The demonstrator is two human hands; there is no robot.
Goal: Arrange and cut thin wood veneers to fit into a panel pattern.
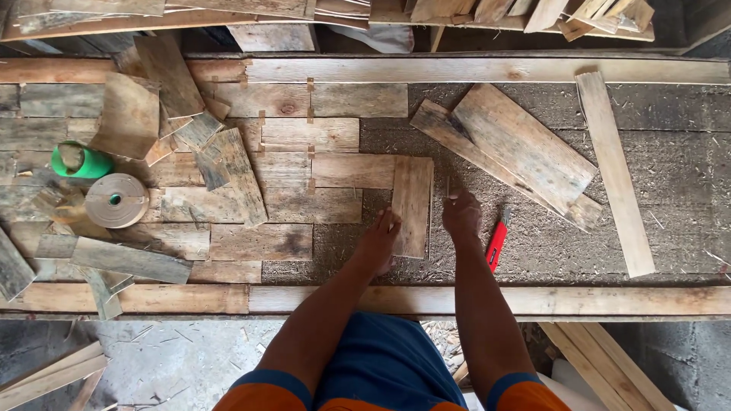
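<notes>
A short weathered plank (412,205) lies flat and upright-oriented beside the laid boards, sawdust around.

Rough wooden workbench (685,190) (sawdust-strewn), grey concrete floor (175,358), daylight

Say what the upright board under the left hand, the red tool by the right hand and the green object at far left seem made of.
Board: rough unfinished wood, with grey weathered grain. Red tool: probably plastic, smooth and bright; too small to be sure. Green object: likely plastic, glossy and evenly coloured.
</notes>
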